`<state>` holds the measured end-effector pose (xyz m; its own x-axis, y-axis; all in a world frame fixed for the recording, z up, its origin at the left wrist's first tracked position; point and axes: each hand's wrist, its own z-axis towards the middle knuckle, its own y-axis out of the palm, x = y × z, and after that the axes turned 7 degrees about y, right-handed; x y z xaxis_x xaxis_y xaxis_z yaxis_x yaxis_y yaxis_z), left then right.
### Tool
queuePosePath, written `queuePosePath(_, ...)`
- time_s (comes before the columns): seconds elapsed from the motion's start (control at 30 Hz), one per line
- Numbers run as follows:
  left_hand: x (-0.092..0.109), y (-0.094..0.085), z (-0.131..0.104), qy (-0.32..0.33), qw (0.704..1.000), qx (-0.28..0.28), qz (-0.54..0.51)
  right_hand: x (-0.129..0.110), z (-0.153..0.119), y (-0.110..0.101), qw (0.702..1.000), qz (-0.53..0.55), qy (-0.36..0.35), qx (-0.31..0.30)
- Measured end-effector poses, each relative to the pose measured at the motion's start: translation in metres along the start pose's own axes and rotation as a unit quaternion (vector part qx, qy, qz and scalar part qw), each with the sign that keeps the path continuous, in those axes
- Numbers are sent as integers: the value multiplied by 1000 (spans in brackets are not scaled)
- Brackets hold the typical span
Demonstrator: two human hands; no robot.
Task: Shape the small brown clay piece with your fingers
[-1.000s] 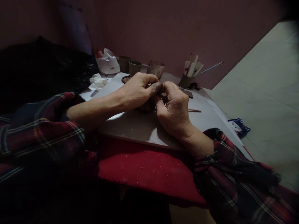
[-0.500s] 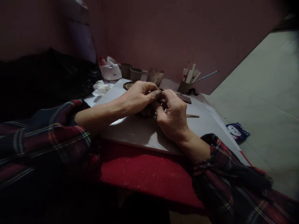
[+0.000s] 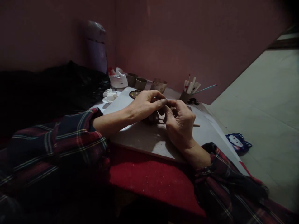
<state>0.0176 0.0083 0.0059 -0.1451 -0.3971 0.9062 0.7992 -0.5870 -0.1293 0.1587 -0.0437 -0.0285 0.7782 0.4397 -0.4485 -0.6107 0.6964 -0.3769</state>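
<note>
Above the pale work board (image 3: 140,140), my two hands meet at the fingertips. My left hand (image 3: 149,103) curls over a dark brown lump that looks like clay (image 3: 153,119), mostly hidden beneath the palm; its thumb is smeared dark. Thumb and forefinger of my right hand (image 3: 180,121) are pinched together against the left thumb, and whatever sits between them is too small and dark to make out. A thin wooden stick (image 3: 196,125) pokes out from behind my right hand. Just beyond the left hand lies a round dark dish with yellowish specks (image 3: 134,94).
Along the wall stand two brown cups (image 3: 141,84), a stained container (image 3: 159,85) and a holder of sticks (image 3: 185,97). Crumpled tissue (image 3: 109,95) and a white bag (image 3: 118,79) lie left. Red cloth (image 3: 149,177) covers the near edge; a dark blue pouch (image 3: 238,143) is at right.
The whole view has shifted, so the scene sits lower and slightly right. My right fingers are a little farther from the left palm, opening a small gap between the hands.
</note>
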Motion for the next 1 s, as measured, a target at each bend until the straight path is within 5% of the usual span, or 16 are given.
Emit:
queuePosePath(0.27, 0, 1, 1, 30, 999, 34, 25, 4, -1, 1, 998, 44, 17, -50)
queuePosePath(0.63, 4, 5, 2, 66, 992, 96, 37, 0, -4, 1, 998, 53, 15, -43)
queuePosePath(1.0, -1, 0, 3, 63, 997, 49, -3, 1, -2, 1, 999, 44, 14, -12)
